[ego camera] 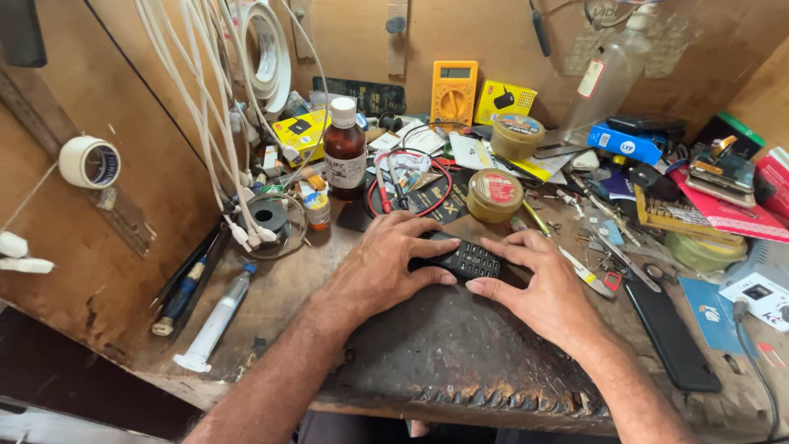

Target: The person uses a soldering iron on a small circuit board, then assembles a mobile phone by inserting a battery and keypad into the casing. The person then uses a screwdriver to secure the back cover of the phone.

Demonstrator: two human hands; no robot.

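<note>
Your left hand (386, 263) and right hand (542, 284) are both clamping a small black keypad phone (464, 259), grip closing on it from either side, fingers (427, 279) pressing its edges. The phone is lying flat on the dark mat (444, 345) mid worktop (279, 304). A round yellow tin (494, 195) is sitting just behind, a brown bottle (344, 152) further left, a syringe (215, 321) near the left edge.

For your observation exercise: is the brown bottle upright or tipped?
Upright: the brown bottle stands on its base, white cap on top.
</note>
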